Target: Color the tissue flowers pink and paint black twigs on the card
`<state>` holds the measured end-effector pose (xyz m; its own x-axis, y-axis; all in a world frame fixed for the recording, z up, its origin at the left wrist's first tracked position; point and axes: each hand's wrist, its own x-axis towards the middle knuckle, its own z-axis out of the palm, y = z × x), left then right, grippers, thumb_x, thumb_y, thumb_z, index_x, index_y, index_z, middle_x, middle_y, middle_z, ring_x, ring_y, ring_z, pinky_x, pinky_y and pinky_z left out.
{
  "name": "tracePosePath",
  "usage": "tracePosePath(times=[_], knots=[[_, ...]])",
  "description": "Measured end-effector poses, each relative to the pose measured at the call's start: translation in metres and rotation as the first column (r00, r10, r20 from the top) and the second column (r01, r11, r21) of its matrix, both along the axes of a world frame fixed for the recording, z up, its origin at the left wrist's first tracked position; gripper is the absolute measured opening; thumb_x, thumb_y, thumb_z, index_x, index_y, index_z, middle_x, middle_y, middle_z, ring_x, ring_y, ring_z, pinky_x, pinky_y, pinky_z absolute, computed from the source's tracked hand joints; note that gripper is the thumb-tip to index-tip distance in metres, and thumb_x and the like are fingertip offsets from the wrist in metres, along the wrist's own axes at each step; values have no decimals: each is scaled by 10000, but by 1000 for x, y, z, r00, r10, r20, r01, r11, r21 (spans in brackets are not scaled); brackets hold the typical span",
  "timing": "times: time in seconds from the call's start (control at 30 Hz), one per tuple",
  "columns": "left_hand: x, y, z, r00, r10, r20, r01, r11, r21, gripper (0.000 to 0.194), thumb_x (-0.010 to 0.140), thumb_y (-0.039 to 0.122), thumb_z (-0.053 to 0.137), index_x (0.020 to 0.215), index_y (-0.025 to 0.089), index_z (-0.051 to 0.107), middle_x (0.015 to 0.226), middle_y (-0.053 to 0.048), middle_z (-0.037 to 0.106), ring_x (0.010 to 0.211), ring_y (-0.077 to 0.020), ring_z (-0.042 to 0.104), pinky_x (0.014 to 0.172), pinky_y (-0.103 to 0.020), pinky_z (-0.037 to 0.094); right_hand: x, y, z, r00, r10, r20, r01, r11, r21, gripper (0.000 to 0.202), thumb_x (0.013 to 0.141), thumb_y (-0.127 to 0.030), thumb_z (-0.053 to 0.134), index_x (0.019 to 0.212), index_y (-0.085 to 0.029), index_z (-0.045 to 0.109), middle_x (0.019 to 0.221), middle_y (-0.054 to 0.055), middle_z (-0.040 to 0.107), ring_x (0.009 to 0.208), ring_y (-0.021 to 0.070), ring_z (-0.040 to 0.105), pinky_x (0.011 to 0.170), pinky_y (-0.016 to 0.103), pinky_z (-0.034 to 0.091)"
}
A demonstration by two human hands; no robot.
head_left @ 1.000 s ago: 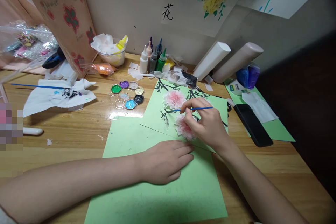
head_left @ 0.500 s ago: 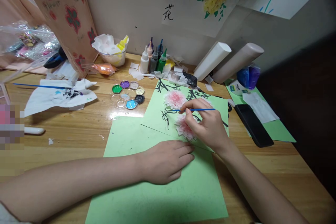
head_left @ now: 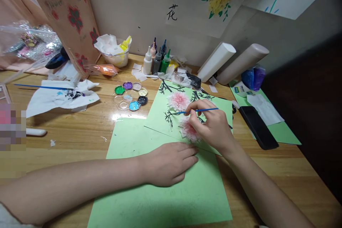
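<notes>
My right hand (head_left: 210, 123) pinches a thin blue paintbrush (head_left: 205, 109), its tip pointing left onto a painted black branch. That branch is on a green sheet (head_left: 156, 117) with more black branches and pink tissue-paper flowers; one flower (head_left: 178, 100) lies above the brush and another (head_left: 189, 130) is partly behind my right hand. Flat on a second green sheet (head_left: 160, 206) rests my left hand (head_left: 171, 164), palm down with fingers stretched out, the fingertips at the lower edge of the painted sheet.
Left of the painted sheet sits a paint palette (head_left: 130, 96) with several colours. A second brush (head_left: 40, 86) lies on a stained tissue (head_left: 48, 99). Paint bottles (head_left: 156, 62) and two leaning tubes (head_left: 217, 62) stand along the wall. A black phone (head_left: 258, 128) lies at right.
The paintbrush has tilted slightly, its back end a little higher, and its tip has shifted slightly right along the branch. My left hand stays in place.
</notes>
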<state>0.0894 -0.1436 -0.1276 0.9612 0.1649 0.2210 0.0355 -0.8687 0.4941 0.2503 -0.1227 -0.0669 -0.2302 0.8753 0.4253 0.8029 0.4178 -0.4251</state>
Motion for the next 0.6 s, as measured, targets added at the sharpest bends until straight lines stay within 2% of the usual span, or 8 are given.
tracePosePath(times=[0.23,0.6], knots=[[0,1,1,1000,2,-17,-1,1000,28,409,835,180,419,1221,53,464,1309,-157,477,1248,-241,388,1053,-326,322,-1,-1,1,1000,5,-16,-5,1000,30,114,812,-124,460,791,-208,535,747,18,600,738,172,536,678,303,407],[1,0,0,1000,-6,-20,7,1000,26,421,837,184,407,1228,40,469,1286,-151,496,1242,-248,391,1054,-323,317,-5,0,-1,998,54,-22,-54,998,-12,125,814,-109,461,785,-203,537,747,17,593,740,163,527,674,294,400]])
